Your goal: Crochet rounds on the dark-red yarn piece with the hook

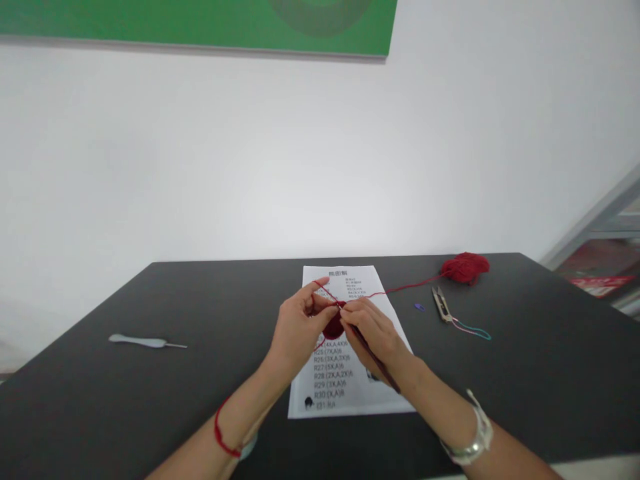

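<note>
Above a printed pattern sheet [333, 400], my two hands meet at a small dark red crochet piece [333, 327]. My left hand [300, 317] pinches the piece at its upper edge, and red yarn runs up over its raised index finger. In my right hand [373, 327] is a crochet hook [375, 357] with a dark brown handle, its tip at the top of the piece. The exact stitch at the tip is too small to make out. From there a red strand [405, 287] leads right to a ball of red yarn [466, 268].
On the dark table [210, 400], a grey-handled crochet hook [145, 341] lies at left. To the right are a small purple stitch marker [419, 307] and thread snips [441, 305] with a looped cord. A white wall [320, 160] stands behind.
</note>
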A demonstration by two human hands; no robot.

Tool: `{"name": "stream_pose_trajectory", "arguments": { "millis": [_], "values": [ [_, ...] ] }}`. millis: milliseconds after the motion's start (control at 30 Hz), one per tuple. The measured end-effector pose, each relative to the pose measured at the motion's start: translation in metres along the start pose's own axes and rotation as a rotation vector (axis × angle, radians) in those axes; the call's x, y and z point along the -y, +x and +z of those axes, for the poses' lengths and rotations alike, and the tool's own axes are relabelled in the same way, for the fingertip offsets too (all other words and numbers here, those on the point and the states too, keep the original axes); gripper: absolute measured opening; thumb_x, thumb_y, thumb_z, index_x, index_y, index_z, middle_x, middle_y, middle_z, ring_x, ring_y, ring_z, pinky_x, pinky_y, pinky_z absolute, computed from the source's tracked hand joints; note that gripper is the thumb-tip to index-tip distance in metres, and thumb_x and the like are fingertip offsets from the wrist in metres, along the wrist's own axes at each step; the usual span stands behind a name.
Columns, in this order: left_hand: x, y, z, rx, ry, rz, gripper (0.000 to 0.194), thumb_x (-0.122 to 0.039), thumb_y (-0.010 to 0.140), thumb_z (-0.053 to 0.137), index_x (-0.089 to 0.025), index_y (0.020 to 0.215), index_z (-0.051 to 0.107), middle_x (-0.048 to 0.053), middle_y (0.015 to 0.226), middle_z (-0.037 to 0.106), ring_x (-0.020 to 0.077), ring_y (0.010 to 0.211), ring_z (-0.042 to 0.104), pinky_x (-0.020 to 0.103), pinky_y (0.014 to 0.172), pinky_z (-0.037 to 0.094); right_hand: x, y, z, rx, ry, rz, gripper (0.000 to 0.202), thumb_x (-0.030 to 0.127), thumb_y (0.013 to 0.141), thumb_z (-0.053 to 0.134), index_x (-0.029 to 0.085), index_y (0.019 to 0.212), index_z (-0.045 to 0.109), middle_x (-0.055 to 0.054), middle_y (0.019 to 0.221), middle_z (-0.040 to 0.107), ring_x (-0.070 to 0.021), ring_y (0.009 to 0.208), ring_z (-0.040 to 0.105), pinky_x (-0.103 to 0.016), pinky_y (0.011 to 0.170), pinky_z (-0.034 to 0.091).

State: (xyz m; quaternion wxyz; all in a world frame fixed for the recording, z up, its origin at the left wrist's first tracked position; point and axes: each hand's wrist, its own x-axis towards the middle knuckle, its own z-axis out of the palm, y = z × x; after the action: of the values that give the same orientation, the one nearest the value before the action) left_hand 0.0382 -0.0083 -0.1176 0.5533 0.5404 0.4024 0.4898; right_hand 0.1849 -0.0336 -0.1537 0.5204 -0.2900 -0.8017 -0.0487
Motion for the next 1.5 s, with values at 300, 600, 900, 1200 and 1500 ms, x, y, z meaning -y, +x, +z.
{"name": "stream_pose_trajectory", "arguments": {
  "millis": [300,600,900,1200,1500],
  "values": [
    [-0.002,0.004,-0.006,0.195,-0.3,-0.257,0.053,-0.013,0.058,0.079,-0.008,0.108,0.063,-0.003,0.061,0.064,0.0081,0.057,0.055,0.022,0.062,0.042,-0.008,0.003,-0.004,0.053,-0.13,-0.156,0.016,0.006,0.091,0.046,0.019,0.093,0.053,-0.005,0.074,0.058,-0.0183,0.07,0.052,-0.03,0.06,0.049],
    [0.001,0.006,-0.004,-0.043,0.062,0.082,0.05,-0.017,0.064,0.071,-0.013,0.113,0.064,-0.004,0.065,0.062,0.0119,0.058,0.054,0.026,0.061,0.045,0.004,0.001,0.0,0.051,-0.245,-0.107,0.021,0.003,0.088,0.043,0.022,0.08,0.046,-0.002,0.064,0.052,-0.0179,0.06,0.045,-0.031,0.055,0.04],
    [-0.004,0.002,-0.005,-0.065,0.441,0.312,0.03,-0.006,0.073,0.057,-0.02,0.096,0.069,-0.002,0.071,0.066,0.0147,0.065,0.059,0.028,0.073,0.046,0.004,0.006,-0.007,-0.1,0.055,0.151,0.018,0.006,0.085,0.049,0.022,0.078,0.05,0.002,0.066,0.053,-0.0121,0.059,0.053,-0.024,0.056,0.044],
    [-0.002,0.001,-0.006,-0.035,0.457,0.33,0.017,-0.007,0.075,0.055,-0.02,0.072,0.064,0.003,0.102,0.073,0.0149,0.074,0.063,0.026,0.072,0.045,0.003,0.005,-0.01,-0.149,0.363,0.708,0.016,0.018,0.081,0.055,0.021,0.065,0.053,0.005,0.053,0.048,-0.0105,0.048,0.042,-0.022,0.044,0.034],
    [-0.009,0.004,-0.008,0.057,0.276,0.228,0.012,-0.01,0.07,0.059,-0.019,0.062,0.06,0.005,0.093,0.072,0.0199,0.089,0.063,0.03,0.081,0.045,-0.007,0.01,-0.015,-0.157,0.765,0.816,0.015,0.023,0.075,0.065,0.019,0.064,0.057,0.003,0.054,0.055,-0.011,0.051,0.048,-0.024,0.05,0.039]
  ]
}}
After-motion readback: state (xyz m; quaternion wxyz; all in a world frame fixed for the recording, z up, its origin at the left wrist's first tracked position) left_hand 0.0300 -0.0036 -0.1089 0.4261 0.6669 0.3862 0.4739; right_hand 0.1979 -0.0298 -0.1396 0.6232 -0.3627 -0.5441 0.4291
